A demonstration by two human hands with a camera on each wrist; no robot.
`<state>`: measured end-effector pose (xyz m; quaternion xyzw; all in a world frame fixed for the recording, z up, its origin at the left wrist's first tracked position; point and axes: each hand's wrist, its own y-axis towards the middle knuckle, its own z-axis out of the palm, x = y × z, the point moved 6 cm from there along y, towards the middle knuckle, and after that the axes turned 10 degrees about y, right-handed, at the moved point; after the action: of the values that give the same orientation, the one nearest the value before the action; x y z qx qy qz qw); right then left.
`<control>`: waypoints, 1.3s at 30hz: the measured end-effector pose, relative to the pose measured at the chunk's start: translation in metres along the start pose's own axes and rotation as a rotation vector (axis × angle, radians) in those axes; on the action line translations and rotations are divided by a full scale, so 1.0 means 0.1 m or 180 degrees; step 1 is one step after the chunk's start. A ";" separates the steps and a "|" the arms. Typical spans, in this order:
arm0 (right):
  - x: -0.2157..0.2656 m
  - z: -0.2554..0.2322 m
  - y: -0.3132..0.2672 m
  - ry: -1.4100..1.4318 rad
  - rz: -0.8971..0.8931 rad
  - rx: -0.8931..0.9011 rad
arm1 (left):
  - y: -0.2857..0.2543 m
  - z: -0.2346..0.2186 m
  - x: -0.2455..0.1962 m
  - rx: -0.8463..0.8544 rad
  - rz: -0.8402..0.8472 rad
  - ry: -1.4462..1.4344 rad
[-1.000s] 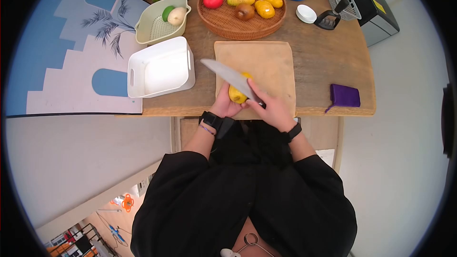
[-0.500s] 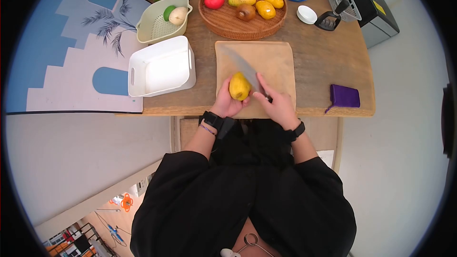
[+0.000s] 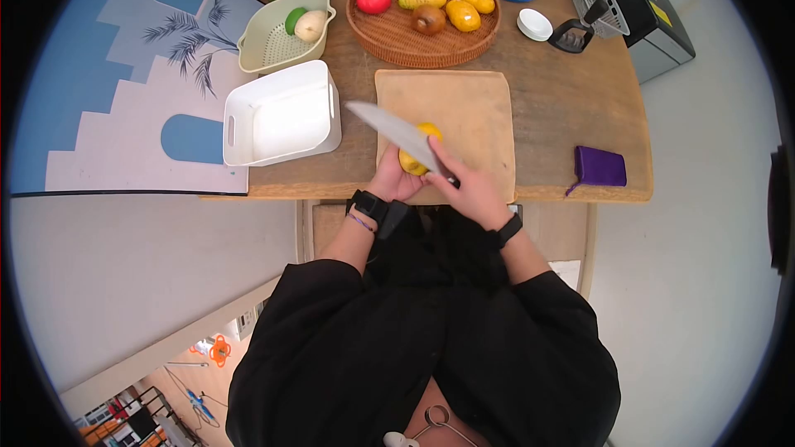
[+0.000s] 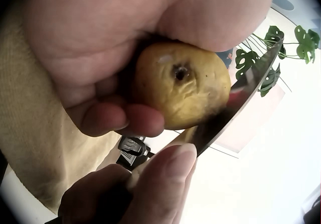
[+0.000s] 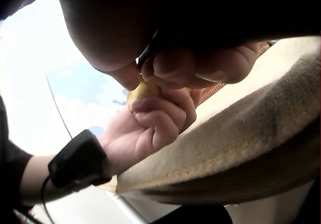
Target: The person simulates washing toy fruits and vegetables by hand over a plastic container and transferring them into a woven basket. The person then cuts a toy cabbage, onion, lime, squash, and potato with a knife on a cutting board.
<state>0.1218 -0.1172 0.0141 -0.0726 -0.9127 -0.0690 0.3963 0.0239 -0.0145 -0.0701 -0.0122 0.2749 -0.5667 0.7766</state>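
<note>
In the head view my left hand (image 3: 391,177) grips a yellow oval fruit (image 3: 411,164) above the near part of a tan cutting board (image 3: 480,103). The left wrist view shows the fruit's (image 4: 198,91) wrinkled skin and a dark pit at one end, with fingers curled round it. My right hand (image 3: 478,192) holds a broad-bladed kitchen knife (image 3: 389,124) by its dark handle. Its blade slants to the upper left across the fruit, and from the left wrist the blade (image 4: 241,101) lies along the fruit's side. The right thumb is close below the fruit.
A white bin (image 3: 286,126) and a pale green colander (image 3: 277,45) stand left of the board. Behind it sits a wicker tray (image 3: 385,48) with yellow fruit and red round ones. A white bowl (image 3: 535,25) is at back right, a purple pouch (image 3: 600,166) at right.
Half a second ago the knife was right of the fruit, blade pointing up the board. Now it lies across the fruit again, tip swung left, much as one second ago.
</note>
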 end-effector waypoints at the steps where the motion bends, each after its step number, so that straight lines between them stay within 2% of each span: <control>1: -0.09 -0.02 0.03 0.0635 0.0137 -0.0115 | -0.04 0.13 -0.03 0.0392 0.0014 0.0078; 2: -0.19 -0.05 0.09 0.1263 0.0266 -0.0241 | -0.03 0.19 -0.05 0.0273 0.0020 0.0245; 5: -0.60 -0.10 0.21 0.1255 0.0588 -0.0220 | -0.04 0.14 -0.04 0.0264 -0.0118 0.0299; 6: -0.54 -0.16 0.27 0.1567 0.0326 -0.0309 | -0.05 0.15 -0.03 0.0258 -0.0118 0.0292; 7: -0.50 -0.19 0.27 0.1566 0.0329 -0.0303 | -0.05 0.15 -0.02 0.0204 -0.0133 0.0339; 9: -0.52 -0.21 0.26 0.1455 0.1159 0.0007 | -0.04 0.17 -0.03 0.0164 -0.0133 0.0394; 10: -0.51 -0.19 0.26 0.1449 0.1140 0.0009 | -0.04 0.17 -0.04 0.0102 -0.0124 0.0359; 12: -0.41 -0.21 0.20 0.1092 0.0591 -0.0454 | -0.04 0.12 -0.04 0.0012 -0.0101 0.0308; 16: -0.06 -0.24 0.03 0.0519 0.0571 -0.0231 | -0.01 0.06 -0.01 0.0054 0.0021 0.0283; 18: 0.15 -0.18 -0.07 0.0500 -0.0170 -0.0193 | 0.02 0.03 0.01 -0.0005 0.0077 0.0203; 19: 0.18 -0.17 -0.11 0.0501 -0.0155 -0.0196 | 0.02 0.00 0.02 -0.0010 0.0003 0.0118; 21: 0.25 -0.10 -0.15 -0.0267 -0.0139 0.0219 | 0.02 -0.04 0.02 -0.0011 -0.0063 0.0039; 24: 0.21 -0.06 -0.15 -0.0326 -0.0216 0.0024 | 0.03 -0.04 0.03 0.0094 -0.0171 -0.0189; 26: 0.17 -0.04 -0.14 -0.0294 -0.0192 -0.0016 | 0.05 -0.10 0.03 -0.0275 0.0008 -0.0072; 29: 0.01 -0.04 -0.02 -0.0146 0.0083 -0.0097 | -0.07 0.19 -0.05 -0.0188 0.0055 0.0224; 30: -0.06 -0.06 0.03 0.0407 0.0176 -0.0253 | -0.05 0.22 -0.06 0.0243 0.0058 0.0319; 31: -0.15 -0.09 0.06 0.0963 0.0278 -0.0403 | -0.03 0.16 -0.06 0.0245 0.0053 0.0318; 32: -0.21 -0.11 0.09 0.0961 0.0287 -0.0402 | -0.03 0.11 -0.04 0.0294 -0.0030 0.0329; 34: -0.37 -0.13 0.17 0.1113 0.0747 -0.0277 | -0.04 0.15 -0.03 0.0345 -0.0104 0.0348; 36: -0.40 -0.13 0.20 0.1098 0.0575 -0.0419 | -0.04 0.12 -0.03 0.0011 -0.0111 0.0340; 38: -0.41 -0.13 0.19 0.1083 0.0428 -0.0548 | -0.05 0.14 -0.03 0.0108 -0.0089 0.0371; 39: -0.37 -0.14 0.17 0.1096 0.0585 -0.0527 | -0.06 0.16 -0.04 0.0199 -0.0063 0.0398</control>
<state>0.1605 -0.1061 -0.0024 -0.1751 -0.8122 -0.1188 0.5436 0.0246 -0.0179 -0.0525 0.0447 0.3049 -0.5824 0.7523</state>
